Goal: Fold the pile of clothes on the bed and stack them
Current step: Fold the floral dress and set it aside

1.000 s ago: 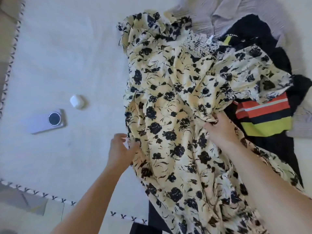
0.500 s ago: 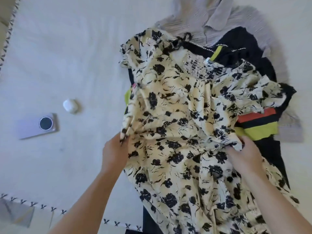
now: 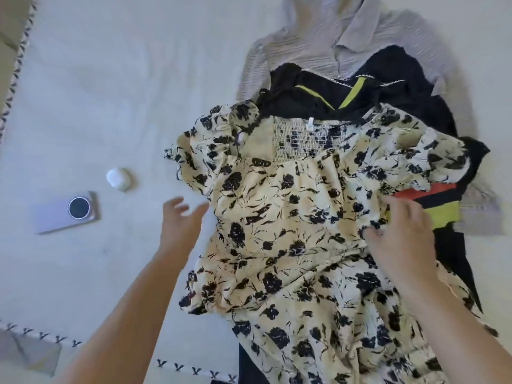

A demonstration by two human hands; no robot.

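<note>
A cream dress with black flowers [image 3: 291, 217] lies spread on top of the clothes pile, its smocked neckline toward the far side. My left hand [image 3: 178, 223] hovers just left of the dress with fingers spread, holding nothing. My right hand [image 3: 401, 231] lies on the dress's right side with its fingers on the fabric. Under the dress are a black garment with lime trim [image 3: 360, 95], a striped orange, black and lime piece [image 3: 432, 206] and a grey ribbed shirt [image 3: 332, 40] at the far end.
A lilac phone [image 3: 66, 214] and a small white earbud case [image 3: 119, 178] lie on the white bedcover [image 3: 110, 92] to the left. The cover's stitched border [image 3: 194, 371] runs along the near edge and the left side.
Both hands pulled the dress toward me and laid it flatter, uncovering the black garment and grey shirt. My left hand has let go of the dress's left edge and opened.
</note>
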